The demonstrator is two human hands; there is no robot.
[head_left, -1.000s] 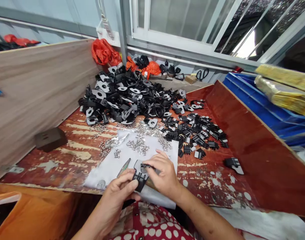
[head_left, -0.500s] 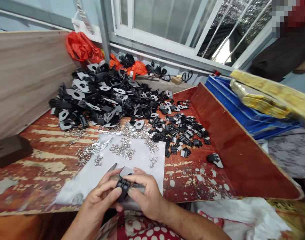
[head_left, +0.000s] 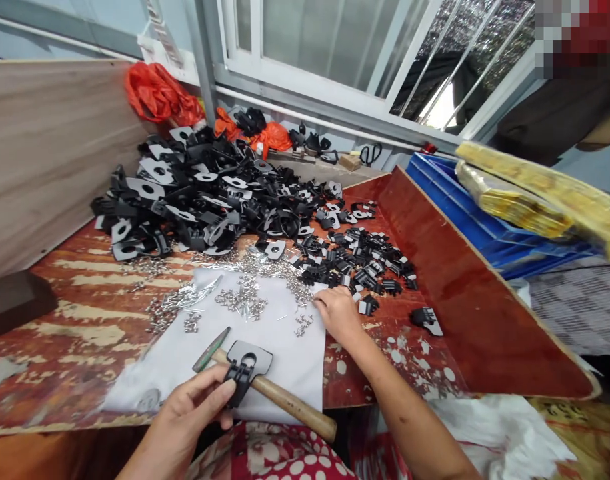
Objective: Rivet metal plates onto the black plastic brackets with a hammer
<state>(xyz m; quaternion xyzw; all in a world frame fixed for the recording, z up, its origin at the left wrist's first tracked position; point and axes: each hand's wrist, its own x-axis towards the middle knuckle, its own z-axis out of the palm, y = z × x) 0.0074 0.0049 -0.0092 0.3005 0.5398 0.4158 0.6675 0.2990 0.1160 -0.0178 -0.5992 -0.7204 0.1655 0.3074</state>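
Observation:
My left hand [head_left: 205, 403] grips a black plastic clip [head_left: 240, 381] by its hinged end, between thumb and fingers. The clip's flat grey plate [head_left: 255, 358] has a round hole and points away from me. Beneath it a hammer [head_left: 295, 405] lies across the white sheet [head_left: 305, 373], wooden handle toward the lower right and dark head at the left. My right hand [head_left: 341, 317] reaches out to the sheet's right edge, beside small metal springs [head_left: 299, 293] and small black clip parts [head_left: 369, 305]. Its fingers are bent together, and their tips are partly hidden.
A large heap of black and grey clip pieces [head_left: 185, 193] covers the table's back. Thin metal pins [head_left: 197, 293] lie on the sheet's left. One clip piece [head_left: 427, 320] sits apart at right, near the red board [head_left: 485, 307]. Beyond stands a blue crate [head_left: 445, 200].
My right hand has left the clip and moved forward and right to the small parts. My left hand keeps the clip, lower and slightly left. The hammer now shows more fully.

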